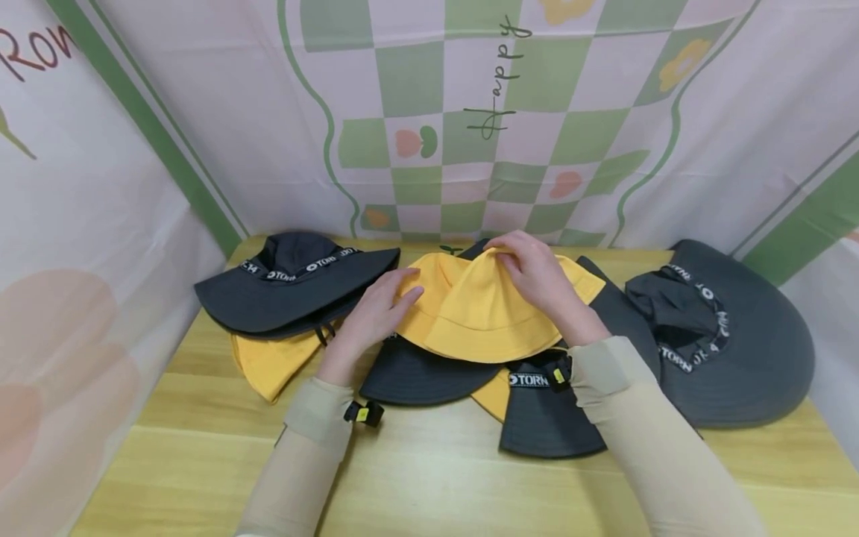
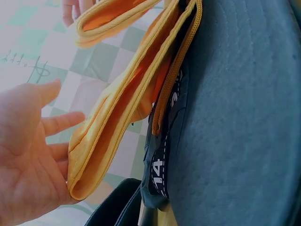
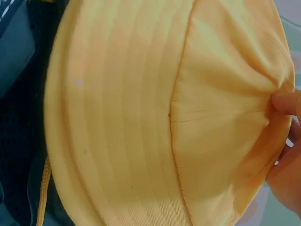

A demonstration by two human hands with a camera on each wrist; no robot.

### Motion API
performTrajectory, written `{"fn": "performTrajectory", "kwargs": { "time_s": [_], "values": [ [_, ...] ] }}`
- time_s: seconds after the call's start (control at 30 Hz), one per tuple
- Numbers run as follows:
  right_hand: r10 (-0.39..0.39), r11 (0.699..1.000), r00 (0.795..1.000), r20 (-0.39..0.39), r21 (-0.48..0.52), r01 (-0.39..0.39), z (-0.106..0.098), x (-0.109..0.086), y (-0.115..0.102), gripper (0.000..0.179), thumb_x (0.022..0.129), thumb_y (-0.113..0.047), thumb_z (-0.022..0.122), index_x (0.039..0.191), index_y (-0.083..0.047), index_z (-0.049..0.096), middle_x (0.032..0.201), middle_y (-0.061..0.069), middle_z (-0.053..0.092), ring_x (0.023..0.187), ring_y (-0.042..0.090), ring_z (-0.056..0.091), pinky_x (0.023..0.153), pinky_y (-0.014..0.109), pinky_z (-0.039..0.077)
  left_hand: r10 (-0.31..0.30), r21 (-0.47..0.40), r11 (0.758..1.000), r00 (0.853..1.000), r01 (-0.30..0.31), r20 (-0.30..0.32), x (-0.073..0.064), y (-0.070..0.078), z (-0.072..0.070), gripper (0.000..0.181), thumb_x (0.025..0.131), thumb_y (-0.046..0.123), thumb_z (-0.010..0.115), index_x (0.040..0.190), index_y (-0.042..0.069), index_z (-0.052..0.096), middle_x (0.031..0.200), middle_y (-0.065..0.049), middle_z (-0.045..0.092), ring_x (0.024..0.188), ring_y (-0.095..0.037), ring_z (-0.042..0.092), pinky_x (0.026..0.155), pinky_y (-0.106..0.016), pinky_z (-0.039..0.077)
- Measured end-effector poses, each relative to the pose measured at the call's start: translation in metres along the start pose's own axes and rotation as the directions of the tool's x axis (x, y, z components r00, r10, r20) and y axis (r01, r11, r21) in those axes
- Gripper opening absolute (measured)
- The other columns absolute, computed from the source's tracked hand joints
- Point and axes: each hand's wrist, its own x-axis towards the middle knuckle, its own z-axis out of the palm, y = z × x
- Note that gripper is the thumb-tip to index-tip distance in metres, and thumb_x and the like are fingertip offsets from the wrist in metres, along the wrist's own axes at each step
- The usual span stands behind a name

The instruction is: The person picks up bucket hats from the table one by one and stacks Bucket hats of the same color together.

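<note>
A yellow bucket hat lies in folds over dark hats at the middle of the table. My right hand pinches the top of its crown between thumb and fingers; the right wrist view shows the stitched brim and the crown fabric drawn up to those fingers. On the other side, my left hand touches the yellow fabric with loosely extended fingers. In the left wrist view its thumb stands apart and some fingertips are hidden behind the folded yellow edge. A yellow cord hangs beside it.
Left of the hands, a dark hat with a lettered band lies on yellow fabric. Under the yellow hat are dark brims. A wide dark hat sits at the right. Behind the wooden table hangs a checkered cloth.
</note>
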Motion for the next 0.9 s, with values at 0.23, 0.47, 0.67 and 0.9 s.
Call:
{"fn": "performTrajectory", "kwargs": {
  "time_s": [0.23, 0.47, 0.67, 0.9],
  "values": [
    [-0.024, 1.000, 0.997, -0.073, -0.004, 0.023, 0.009, 0.005, -0.007, 0.021, 0.100, -0.004, 0.056, 0.115, -0.005, 0.071, 0.115, 0.016, 0.069, 0.110, 0.033, 0.063, 0.097, 0.049, 0.049, -0.017, -0.028, 0.999, 1.000, 0.018, 0.018, -0.001, 0.002, 0.000, 0.051, 0.103, 0.056, 0.041, 0.133, 0.019, 0.060, 0.158, -0.012, 0.040, 0.152, -0.031, 0.029, 0.121, -0.052, 0.029],
    [-0.047, 0.999, 0.990, -0.134, -0.002, 0.047, 0.017, 0.007, -0.012, 0.020, 0.100, -0.002, 0.056, 0.112, -0.005, 0.071, 0.112, 0.015, 0.069, 0.106, 0.032, 0.064, 0.094, 0.048, 0.050, -0.032, -0.033, 0.999, 0.999, 0.032, 0.026, -0.002, 0.005, 0.000, 0.049, 0.102, 0.058, 0.042, 0.125, 0.020, 0.063, 0.159, -0.013, 0.038, 0.152, -0.032, 0.028, 0.120, -0.053, 0.031],
    [-0.039, 0.999, 0.987, -0.158, 0.007, 0.041, 0.022, 0.010, -0.014, 0.021, 0.101, -0.002, 0.054, 0.113, -0.004, 0.071, 0.113, 0.015, 0.068, 0.107, 0.032, 0.064, 0.094, 0.047, 0.051, -0.041, 0.015, 0.999, 0.998, 0.040, 0.051, -0.002, 0.006, -0.001, 0.051, 0.096, 0.061, 0.054, 0.121, 0.017, 0.063, 0.161, -0.018, 0.032, 0.149, -0.037, 0.033, 0.115, -0.053, 0.037],
    [-0.053, 0.998, 0.988, -0.148, 0.014, 0.056, 0.028, 0.012, -0.014, 0.022, 0.101, -0.003, 0.055, 0.117, -0.004, 0.070, 0.117, 0.016, 0.067, 0.108, 0.032, 0.064, 0.092, 0.047, 0.052, 0.057, 0.071, 0.996, 0.997, -0.060, 0.051, -0.002, 0.002, -0.002, 0.047, 0.097, 0.050, 0.060, 0.112, 0.006, 0.062, 0.156, -0.025, 0.038, 0.146, -0.039, 0.036, 0.115, -0.053, 0.038]
  ]
}}
